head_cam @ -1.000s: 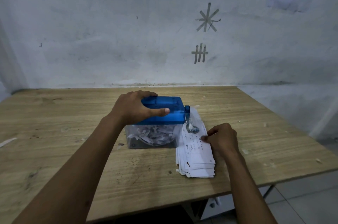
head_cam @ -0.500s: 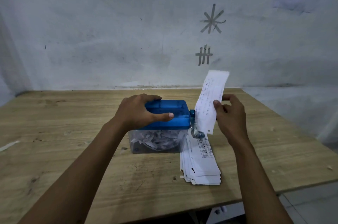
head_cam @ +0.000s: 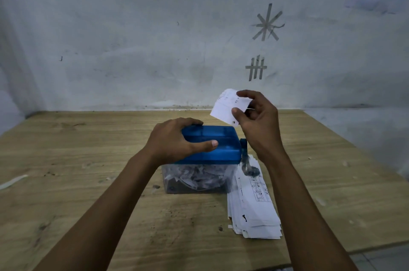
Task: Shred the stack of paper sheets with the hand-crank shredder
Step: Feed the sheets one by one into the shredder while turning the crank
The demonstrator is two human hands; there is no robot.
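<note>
A hand-crank shredder (head_cam: 223,149) with a blue top stands mid-table over a clear bin (head_cam: 199,178) full of paper shreds. My left hand (head_cam: 177,141) lies flat on the blue top, thumb along its front edge. My right hand (head_cam: 257,120) pinches one white paper sheet (head_cam: 225,105) in the air, just above the shredder's back right corner. The crank handle (head_cam: 249,166) hangs down on the shredder's right side. The stack of paper sheets (head_cam: 254,206) lies flat on the table to the right of the bin.
The wooden table (head_cam: 77,182) ends close in front and at the right, where tiled floor (head_cam: 385,257) shows. A grey wall (head_cam: 155,38) with tape marks rises right behind it. Small paper scraps (head_cam: 12,182) lie at the left edge.
My right hand lifted one sheet off the stack, raised it, then carried it left toward the shredder's top. My left hand stayed on the blue top.
</note>
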